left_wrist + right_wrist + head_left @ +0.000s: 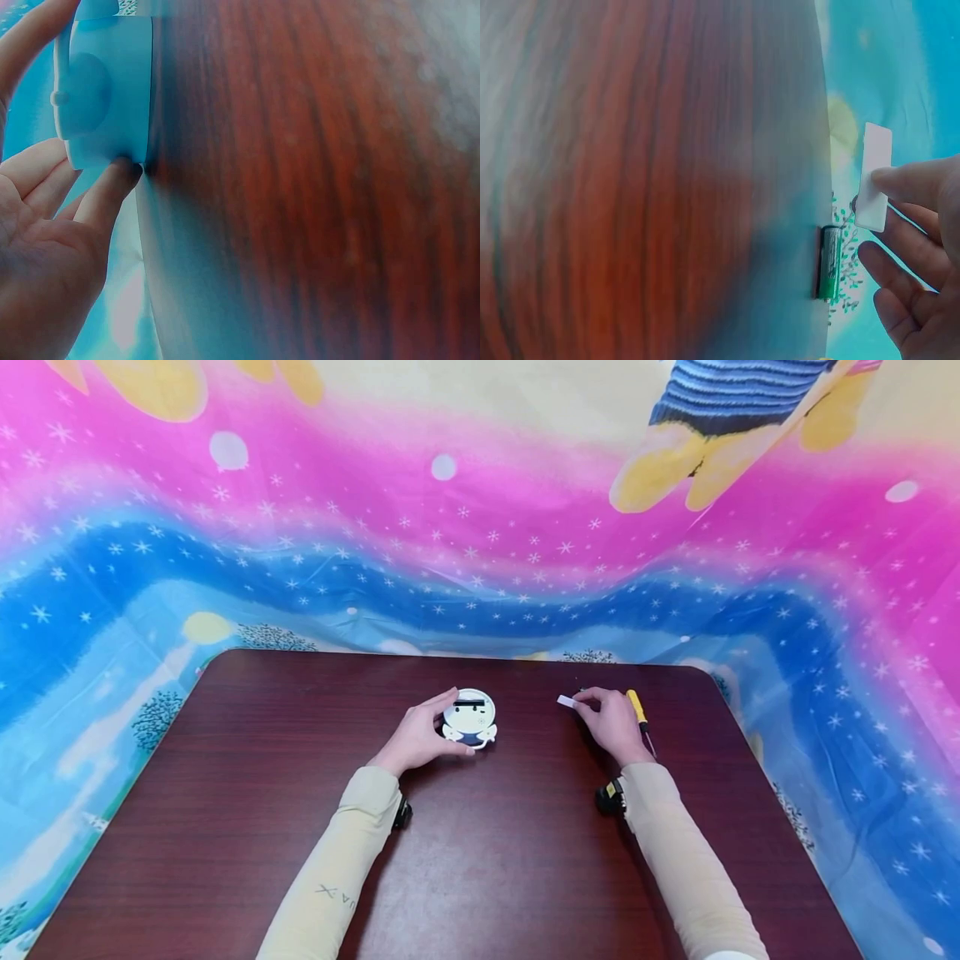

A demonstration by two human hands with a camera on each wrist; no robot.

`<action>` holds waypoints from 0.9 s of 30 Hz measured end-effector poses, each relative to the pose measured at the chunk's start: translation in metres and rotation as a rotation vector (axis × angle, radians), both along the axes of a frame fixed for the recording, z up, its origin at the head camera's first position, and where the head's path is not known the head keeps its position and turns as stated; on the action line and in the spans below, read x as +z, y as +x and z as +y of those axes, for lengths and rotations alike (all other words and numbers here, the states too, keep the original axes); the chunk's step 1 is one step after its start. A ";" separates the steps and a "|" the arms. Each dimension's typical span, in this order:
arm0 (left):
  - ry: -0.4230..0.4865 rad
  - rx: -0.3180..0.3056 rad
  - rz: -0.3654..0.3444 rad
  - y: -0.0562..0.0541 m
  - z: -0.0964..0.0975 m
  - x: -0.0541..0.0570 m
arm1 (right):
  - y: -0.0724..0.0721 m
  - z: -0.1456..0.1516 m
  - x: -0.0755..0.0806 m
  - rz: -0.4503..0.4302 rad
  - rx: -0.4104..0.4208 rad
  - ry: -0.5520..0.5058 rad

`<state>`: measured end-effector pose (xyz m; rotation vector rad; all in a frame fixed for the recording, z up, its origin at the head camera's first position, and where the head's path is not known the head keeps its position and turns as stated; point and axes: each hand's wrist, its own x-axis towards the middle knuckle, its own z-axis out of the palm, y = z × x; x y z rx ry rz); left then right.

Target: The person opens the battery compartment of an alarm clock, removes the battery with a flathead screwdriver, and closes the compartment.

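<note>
My left hand (416, 735) grips a white round device (471, 714) by its left side, fingers at the top and thumb at the lower edge. The device is shaped like a small figure, with a dark rectangular slot near its top and dark small marks below. In the left wrist view its thick side stands against the tabletop. My right hand (611, 722) pinches a small white rectangular cover (874, 176) between thumb and fingers, held above the table. Close by that hand, a green and black battery (829, 262) lies on the table.
A screwdriver (637, 710) with a yellow handle lies just right of my right hand. The dark wooden table (480, 860) ends at a far edge, with a printed cloth (480, 568) hanging behind and around it.
</note>
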<state>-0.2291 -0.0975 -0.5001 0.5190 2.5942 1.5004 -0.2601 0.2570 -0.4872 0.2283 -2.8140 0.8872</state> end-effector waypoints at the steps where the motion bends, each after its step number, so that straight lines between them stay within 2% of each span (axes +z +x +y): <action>1: -0.003 0.000 0.001 0.000 0.000 0.000 | 0.000 -0.001 0.000 0.002 0.000 -0.004; 14: -0.014 0.001 -0.015 0.003 -0.002 0.002 | -0.005 -0.021 0.002 0.021 0.031 -0.058; 27: -0.014 -0.003 -0.012 -0.001 -0.001 0.001 | -0.011 -0.038 0.013 0.025 0.069 -0.099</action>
